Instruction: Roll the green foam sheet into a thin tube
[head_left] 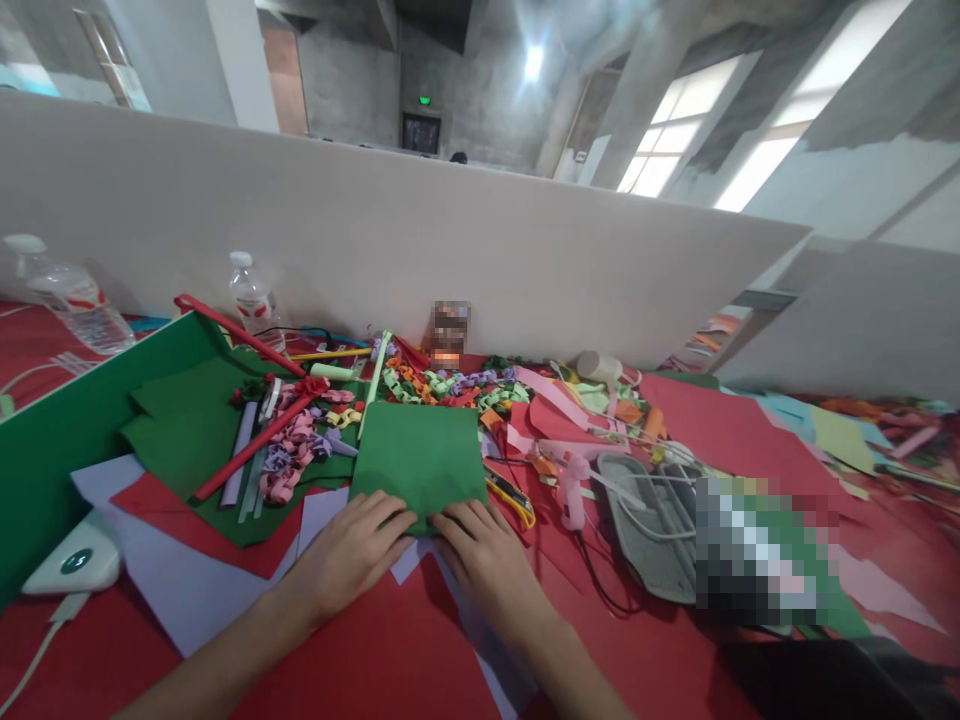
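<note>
A folded green paper sheet lies on the red table in front of me. My left hand rests on its near left corner with fingers bent and pressing down. At the near right edge, my right hand presses the sheet in the same way, fingers together and flat. Both hands touch the paper's lower edge, almost meeting in the middle. Lavender paper lies under my left wrist.
Colourful paper chains and strips litter the table behind the sheet. A green box with a red stick stands left, a white charger near it. A yellow utility knife, pink glue gun, grey mask, two water bottles and a white partition.
</note>
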